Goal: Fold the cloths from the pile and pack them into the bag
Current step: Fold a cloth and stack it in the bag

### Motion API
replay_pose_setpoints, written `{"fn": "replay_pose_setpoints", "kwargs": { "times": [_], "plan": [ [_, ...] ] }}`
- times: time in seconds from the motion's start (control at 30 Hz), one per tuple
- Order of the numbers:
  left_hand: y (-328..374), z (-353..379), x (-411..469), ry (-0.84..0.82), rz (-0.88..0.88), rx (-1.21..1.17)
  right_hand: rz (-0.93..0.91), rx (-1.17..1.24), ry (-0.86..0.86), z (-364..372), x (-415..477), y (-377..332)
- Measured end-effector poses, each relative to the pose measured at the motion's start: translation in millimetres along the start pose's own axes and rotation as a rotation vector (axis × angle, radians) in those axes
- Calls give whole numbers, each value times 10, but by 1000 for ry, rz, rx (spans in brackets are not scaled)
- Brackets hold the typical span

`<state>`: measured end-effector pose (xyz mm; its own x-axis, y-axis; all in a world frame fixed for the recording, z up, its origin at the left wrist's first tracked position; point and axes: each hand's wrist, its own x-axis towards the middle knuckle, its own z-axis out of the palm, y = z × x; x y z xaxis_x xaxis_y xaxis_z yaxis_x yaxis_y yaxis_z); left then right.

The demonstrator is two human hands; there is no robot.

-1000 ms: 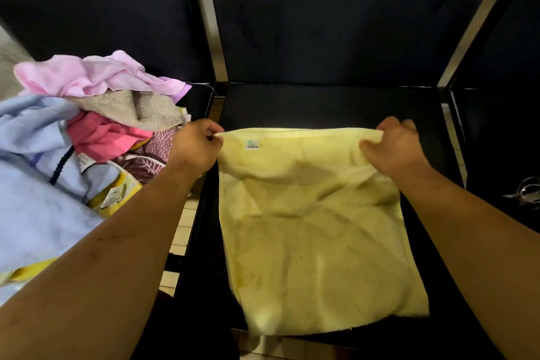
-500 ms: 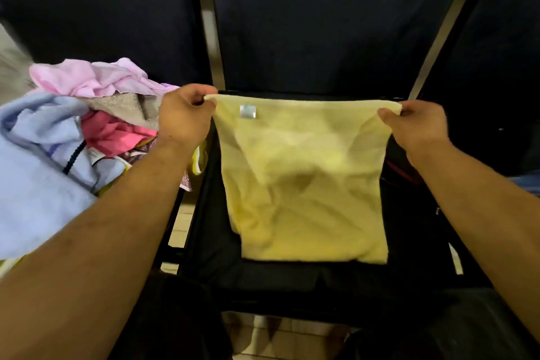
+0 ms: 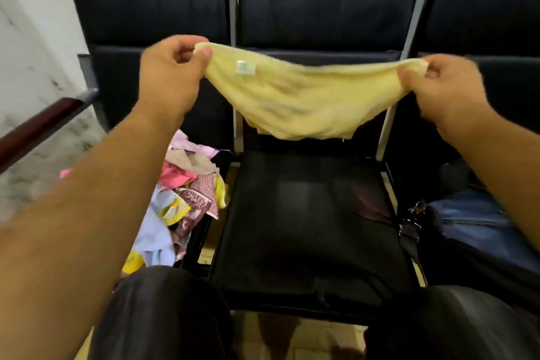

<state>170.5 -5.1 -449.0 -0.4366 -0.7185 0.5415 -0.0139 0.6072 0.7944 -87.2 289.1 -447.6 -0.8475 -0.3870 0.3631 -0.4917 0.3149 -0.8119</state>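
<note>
A pale yellow cloth with a small white label hangs in the air above the middle black seat. My left hand pinches its left top corner and my right hand pinches its right top corner. The cloth sags between them and its lower edge swings up off the seat. The pile of mixed cloths, pink, beige, light blue and patterned, lies on the left seat, partly hidden by my left forearm. A dark blue bag with a strap and metal clip sits on the right seat.
Three black chairs stand in a row against a pale wall, with metal posts between them. A dark red armrest juts out at the far left. My knees in dark trousers are at the bottom, over a tiled floor.
Both hands have lifted the yellow cloth from the seat up to backrest height. The cloth now sags and swings in the air, and the view has tilted up and widened.
</note>
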Motion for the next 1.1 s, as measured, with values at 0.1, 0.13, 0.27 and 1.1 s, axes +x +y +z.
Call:
{"fn": "replay_pose_setpoints", "kwargs": {
  "times": [0.1,0.13,0.27,1.1],
  "plan": [
    [146,-114,-27,-39,29,58,-25,108,73,-191,-29,-153],
    [187,-140,-57,-52,35,76,-8,84,10,-224,-43,-173],
    [246,-165,-124,-65,-11,108,42,5,-38,-290,-76,-122],
    [-117,-257,-1227,-191,-83,221,53,75,-161,-157,-1158,583]
  ]
}}
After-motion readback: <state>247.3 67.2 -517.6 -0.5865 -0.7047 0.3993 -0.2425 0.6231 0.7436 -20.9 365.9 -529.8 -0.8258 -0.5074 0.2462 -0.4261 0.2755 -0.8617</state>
